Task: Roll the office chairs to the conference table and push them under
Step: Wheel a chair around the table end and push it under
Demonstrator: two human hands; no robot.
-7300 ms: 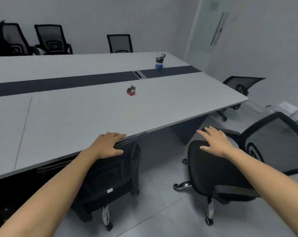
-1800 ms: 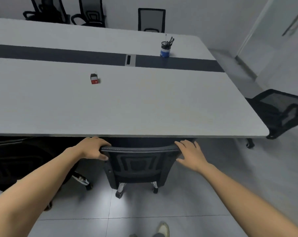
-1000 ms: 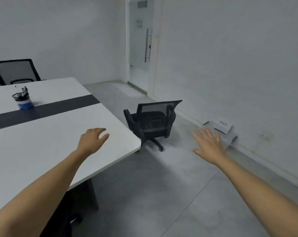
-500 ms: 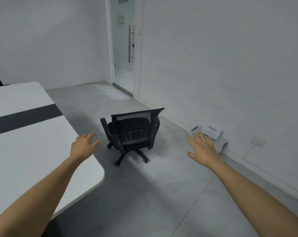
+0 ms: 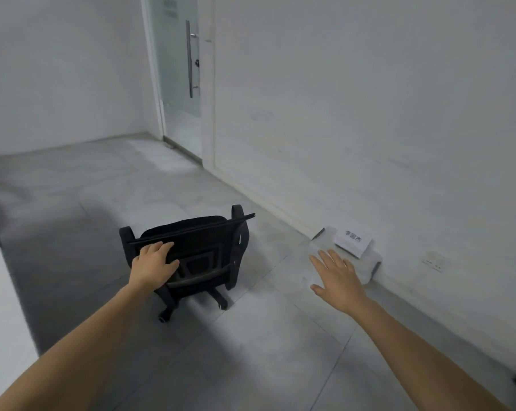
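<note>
I see the black mesh-backed office chair on castors (image 5: 191, 250) standing on the floor near the frosted glass door (image 5: 176, 69), away from the table. My left hand (image 5: 154, 266), fingers spread and gripping nothing, reaches toward its backrest; whether it touches, I cannot tell. My right hand (image 5: 337, 278) hovers open and empty, likely for balance.

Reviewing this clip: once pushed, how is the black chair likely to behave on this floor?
The chair will probably roll easily: its casters sit on smooth tile. It may swivel or veer, since only the left hand is near its backrest, off-centre. The mesh back could flex slightly.
</note>
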